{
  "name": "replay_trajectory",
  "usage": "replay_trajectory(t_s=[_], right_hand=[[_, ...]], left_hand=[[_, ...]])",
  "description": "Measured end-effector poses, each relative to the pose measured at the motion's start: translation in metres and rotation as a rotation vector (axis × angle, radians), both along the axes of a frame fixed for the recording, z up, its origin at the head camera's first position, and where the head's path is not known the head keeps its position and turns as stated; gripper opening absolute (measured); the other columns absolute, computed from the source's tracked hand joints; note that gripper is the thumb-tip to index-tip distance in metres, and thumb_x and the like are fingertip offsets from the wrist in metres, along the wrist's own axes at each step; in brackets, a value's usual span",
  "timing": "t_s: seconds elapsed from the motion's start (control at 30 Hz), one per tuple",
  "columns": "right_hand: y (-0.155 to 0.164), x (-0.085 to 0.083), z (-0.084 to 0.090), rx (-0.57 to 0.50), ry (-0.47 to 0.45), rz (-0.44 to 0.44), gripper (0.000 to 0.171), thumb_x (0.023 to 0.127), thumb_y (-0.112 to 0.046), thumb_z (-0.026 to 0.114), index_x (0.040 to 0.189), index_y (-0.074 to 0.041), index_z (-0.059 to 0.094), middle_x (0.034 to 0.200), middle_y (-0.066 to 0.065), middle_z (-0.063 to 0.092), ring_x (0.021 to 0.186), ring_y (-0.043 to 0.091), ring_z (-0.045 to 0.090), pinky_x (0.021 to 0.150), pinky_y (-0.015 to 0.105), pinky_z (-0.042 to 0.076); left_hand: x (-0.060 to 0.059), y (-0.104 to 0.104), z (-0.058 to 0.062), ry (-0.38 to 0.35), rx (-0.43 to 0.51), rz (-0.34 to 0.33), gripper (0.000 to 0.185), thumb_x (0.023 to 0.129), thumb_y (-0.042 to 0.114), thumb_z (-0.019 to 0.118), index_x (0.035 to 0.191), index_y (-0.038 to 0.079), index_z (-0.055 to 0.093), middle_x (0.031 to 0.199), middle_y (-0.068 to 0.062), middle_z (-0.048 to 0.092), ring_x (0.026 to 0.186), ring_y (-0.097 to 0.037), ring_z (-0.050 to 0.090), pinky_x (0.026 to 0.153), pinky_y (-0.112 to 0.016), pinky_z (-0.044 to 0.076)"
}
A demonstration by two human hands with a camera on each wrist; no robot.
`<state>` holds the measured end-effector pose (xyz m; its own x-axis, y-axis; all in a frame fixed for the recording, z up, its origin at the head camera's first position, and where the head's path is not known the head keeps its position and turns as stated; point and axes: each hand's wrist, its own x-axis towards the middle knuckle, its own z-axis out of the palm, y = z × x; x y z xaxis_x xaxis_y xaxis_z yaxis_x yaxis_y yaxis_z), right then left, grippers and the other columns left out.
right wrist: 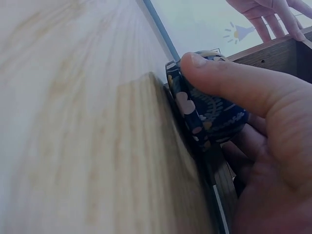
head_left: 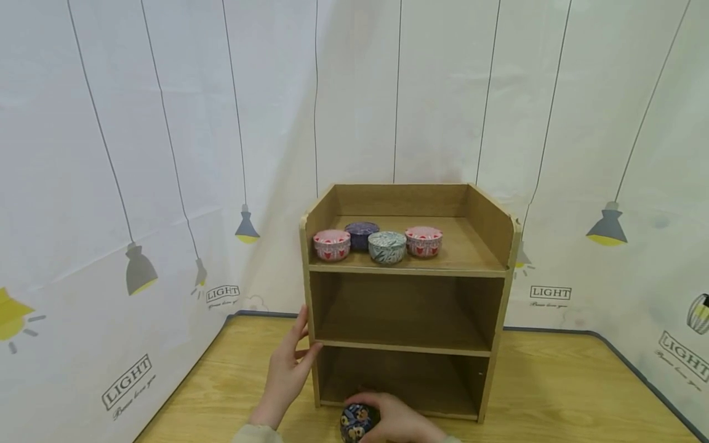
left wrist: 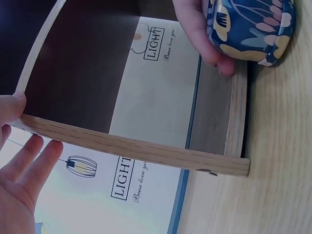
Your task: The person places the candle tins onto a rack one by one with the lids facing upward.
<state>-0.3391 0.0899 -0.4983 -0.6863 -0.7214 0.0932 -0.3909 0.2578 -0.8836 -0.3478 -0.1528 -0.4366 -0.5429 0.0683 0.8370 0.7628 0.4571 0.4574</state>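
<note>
- White curtain (head_left: 166, 154) printed with hanging lamps and the word LIGHT closes off the back and both sides of the scene
- Light wooden tabletop (head_left: 554, 394) with a dark edge strip runs up to the curtain; its near edge is cut off at the bottom of the head view
- Wooden three-tier shelf unit (head_left: 501, 295) stands on the tabletop near its middle, open at the front; the middle tier and the bottom tier are dark inside, and their back corners are hard to make out
- Four small round tins sit on the top tier: a pink one (head_left: 332, 244) at the left, a purple one (head_left: 362, 234) behind it, a green patterned one (head_left: 386, 247) in front at the middle and another pink one (head_left: 423, 240) to the right; the green tin touches or nearly touches its neighbours, and which cannot be told
- Left hand (head_left: 285, 375) lies with straight, slightly spread fingers against the shelf unit's left side panel, thumb at the front edge; the wrist is cut off by the frame
- Right hand (head_left: 396, 421) has thumb and fingers curled round a dark blue floral tin (head_left: 357, 421) on the tabletop, just in front of the bottom tier's front edge
- Most of the blue tin is hidden by the fingers in the head view; whether it touches the shelf edge cannot be told
</note>
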Motion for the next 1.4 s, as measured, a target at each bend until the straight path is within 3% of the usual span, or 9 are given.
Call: replay_trajectory(t_s=[0.17,0.33,0.43,0.7,1.4], right_hand=[[0.001,0.001,0.001,0.027,0.034,-0.012,0.052,0.082,-0.02,0.078,0.131,-0.017,0.062,0.13,-0.002,0.059,0.128,0.038,0.044,0.094,0.029,0.047],[0.003,0.002,0.007,-0.015,-0.032,-0.003,0.055,0.081,-0.017,0.079,0.132,-0.012,0.06,0.119,-0.004,0.063,0.106,0.019,0.06,0.084,0.026,0.051],[0.005,0.002,0.013,-0.033,-0.077,-0.016,0.057,0.08,-0.013,0.079,0.133,-0.01,0.059,0.115,-0.005,0.064,0.094,0.011,0.062,0.081,0.026,0.052],[0.006,0.003,0.021,-0.056,-0.098,-0.022,0.06,0.078,-0.01,0.081,0.133,-0.008,0.058,0.112,-0.002,0.065,0.093,0.014,0.063,0.08,0.026,0.053],[0.011,0.015,0.048,-0.04,0.024,-0.035,0.06,0.075,-0.012,0.082,0.13,-0.008,0.06,0.111,-0.005,0.065,0.093,0.01,0.062,0.082,0.024,0.052]], left_hand=[[-0.002,-0.001,-0.002,0.009,-0.003,-0.002,0.081,0.081,-0.007,0.073,0.151,0.013,0.036,0.141,-0.013,0.05,0.105,-0.033,0.063,0.065,-0.026,0.059],[-0.003,-0.001,-0.002,0.019,-0.002,-0.003,0.081,0.081,-0.007,0.073,0.151,0.012,0.037,0.14,-0.013,0.051,0.105,-0.034,0.063,0.065,-0.026,0.059],[-0.003,-0.001,-0.002,0.02,-0.002,0.002,0.081,0.081,-0.007,0.073,0.151,0.012,0.037,0.141,-0.013,0.051,0.104,-0.033,0.063,0.065,-0.026,0.059],[-0.002,0.0,-0.001,0.005,0.001,-0.004,0.081,0.082,-0.007,0.073,0.151,0.013,0.036,0.141,-0.013,0.051,0.105,-0.033,0.063,0.065,-0.028,0.059],[0.0,-0.001,0.001,0.003,-0.003,-0.002,0.082,0.082,-0.007,0.073,0.151,0.013,0.036,0.142,-0.012,0.05,0.105,-0.033,0.063,0.065,-0.026,0.059]])
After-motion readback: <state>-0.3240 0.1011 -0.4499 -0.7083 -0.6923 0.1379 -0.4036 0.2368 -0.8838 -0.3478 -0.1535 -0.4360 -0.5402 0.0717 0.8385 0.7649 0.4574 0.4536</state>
